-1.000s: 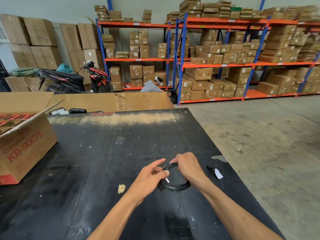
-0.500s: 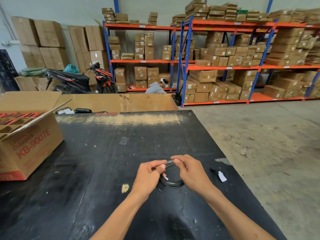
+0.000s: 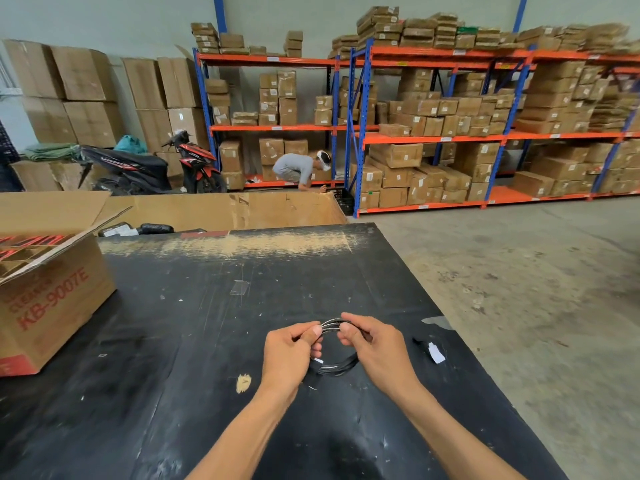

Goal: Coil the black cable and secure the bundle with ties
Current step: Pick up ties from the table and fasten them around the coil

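Note:
The black cable (image 3: 337,366) is wound into a small round coil held just above the black table (image 3: 180,341). My left hand (image 3: 289,353) pinches the coil's top left between thumb and fingers. My right hand (image 3: 375,348) pinches the top right, so the strands run between both thumbs. A small white tie end (image 3: 318,360) shows on the coil by my left fingers. The coil's right side is hidden behind my right hand. A black cable end with a white tag (image 3: 433,351) lies on the table to the right of my right hand.
An open cardboard box (image 3: 52,299) marked KB-9007E stands at the table's left. A large open carton (image 3: 225,211) sits behind the table. The table's right edge drops to concrete floor (image 3: 519,289). A person (image 3: 298,169) crouches by the far shelves (image 3: 433,133) near a motorbike (image 3: 149,168).
Both hands have shifted to the coil's top, and my left hand has closed from loose fingers to a pinch. The coil has risen slightly toward upright. The camera has tilted down.

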The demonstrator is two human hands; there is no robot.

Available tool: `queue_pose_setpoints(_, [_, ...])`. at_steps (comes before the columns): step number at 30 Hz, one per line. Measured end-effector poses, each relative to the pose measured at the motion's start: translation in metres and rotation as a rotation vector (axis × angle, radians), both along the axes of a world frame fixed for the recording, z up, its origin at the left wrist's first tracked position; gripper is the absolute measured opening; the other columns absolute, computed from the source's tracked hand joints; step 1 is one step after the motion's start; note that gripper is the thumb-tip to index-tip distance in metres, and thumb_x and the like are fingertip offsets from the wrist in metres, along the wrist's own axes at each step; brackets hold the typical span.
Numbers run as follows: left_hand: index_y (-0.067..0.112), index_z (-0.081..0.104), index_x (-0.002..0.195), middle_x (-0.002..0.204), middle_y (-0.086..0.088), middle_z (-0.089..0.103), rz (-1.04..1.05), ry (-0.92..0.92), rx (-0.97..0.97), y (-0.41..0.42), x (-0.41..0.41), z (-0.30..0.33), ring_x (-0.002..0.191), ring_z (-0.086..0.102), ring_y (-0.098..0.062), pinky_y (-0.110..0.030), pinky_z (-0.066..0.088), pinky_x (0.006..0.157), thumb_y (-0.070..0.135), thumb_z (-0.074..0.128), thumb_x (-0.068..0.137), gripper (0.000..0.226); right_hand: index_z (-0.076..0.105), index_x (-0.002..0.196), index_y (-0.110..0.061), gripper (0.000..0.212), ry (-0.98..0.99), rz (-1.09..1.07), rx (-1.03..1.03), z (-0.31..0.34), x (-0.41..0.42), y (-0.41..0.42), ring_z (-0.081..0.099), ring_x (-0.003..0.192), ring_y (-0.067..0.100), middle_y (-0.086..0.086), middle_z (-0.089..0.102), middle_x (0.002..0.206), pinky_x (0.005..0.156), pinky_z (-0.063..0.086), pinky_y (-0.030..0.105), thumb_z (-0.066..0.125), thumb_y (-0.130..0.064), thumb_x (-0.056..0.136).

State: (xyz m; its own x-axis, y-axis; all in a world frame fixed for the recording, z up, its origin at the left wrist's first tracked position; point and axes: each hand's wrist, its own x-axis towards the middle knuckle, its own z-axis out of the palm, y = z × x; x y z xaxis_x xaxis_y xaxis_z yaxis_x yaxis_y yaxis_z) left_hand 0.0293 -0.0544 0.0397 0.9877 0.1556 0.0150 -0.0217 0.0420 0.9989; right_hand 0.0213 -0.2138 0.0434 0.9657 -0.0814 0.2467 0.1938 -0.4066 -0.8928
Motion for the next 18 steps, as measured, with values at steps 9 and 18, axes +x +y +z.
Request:
queue_pose_setpoints(9, [0.027,0.08,0.092,0.07,-0.002,0.073,-0.199,-0.057,0.199,0.002,-0.002,0.006,0.06,0.062,-0.011,-0.034,0.057,0.071,0.01,0.064,0.09,0.024,0.078,0.104,-0.026,0.02,-0.006,0.03,-0.104,0.005,0.004,0.003,0.072,0.069,0.006,-0.004,0.077,0.074,0.074,0.057,0.021,0.065,-0.014,0.096])
queue_pose_setpoints(18, [0.015,0.079,0.091,0.067,-0.003,0.07,-0.134,-0.035,0.106,0.007,-0.003,0.004,0.06,0.059,-0.012,-0.024,0.052,0.061,0.006,0.063,0.091,0.019,0.081,0.099,-0.018,0.013,-0.039,-0.002,-0.043,0.001,0.007,0.006,0.073,0.069,0.005,-0.004,0.078,0.078,0.072,0.055,0.016,0.07,-0.013,0.094])
